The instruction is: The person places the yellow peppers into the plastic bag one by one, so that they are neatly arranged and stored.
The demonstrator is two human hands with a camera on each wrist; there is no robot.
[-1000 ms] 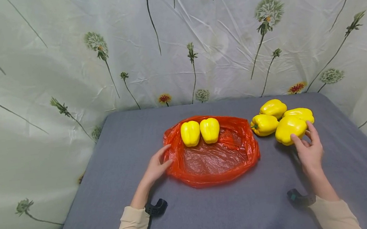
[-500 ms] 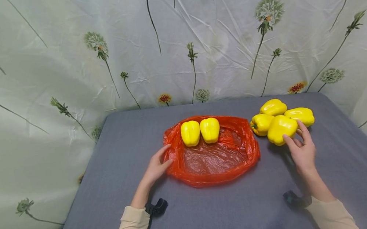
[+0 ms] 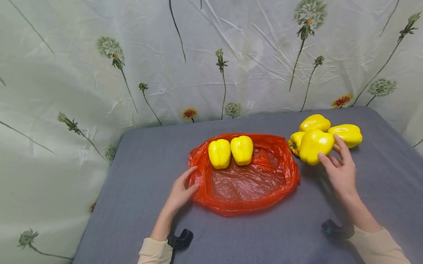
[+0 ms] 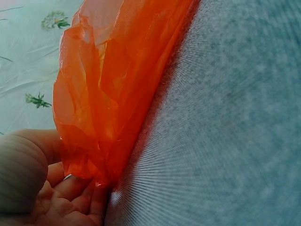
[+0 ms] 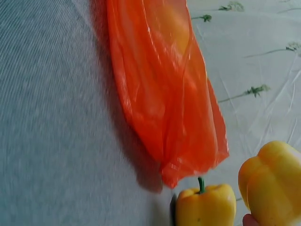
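An opened red plastic bag (image 3: pixel 241 205) lies on the table, mouth up, with two yellow bell peppers (image 3: pixel 219 154) side by side at its far side. My left hand (image 3: pixel 179 191) holds the bag's left end; in the left wrist view the crumpled plastic (image 4: pixel 106 94) runs between thumb and fingers. With my right hand (image 3: pixel 342 174) I grip another yellow bell pepper (image 3: pixel 315 146), raised above the table to the right of the bag. In the right wrist view this pepper (image 5: pixel 275 183) is at the lower right with only a fingertip showing.
Beyond the held pepper are three more yellow bell peppers, a far one (image 3: pixel 315 123), one at right (image 3: pixel 345 135) and a partly hidden one (image 3: pixel 294 143) beside the bag. A grey cloth (image 3: pixel 260 246) covers the table. A flower-printed curtain (image 3: pixel 203 43) hangs behind.
My right hand has moved left with the pepper, nearer the bag, and now covers more of the pepper beside it. My left hand and the bag have stayed in place.
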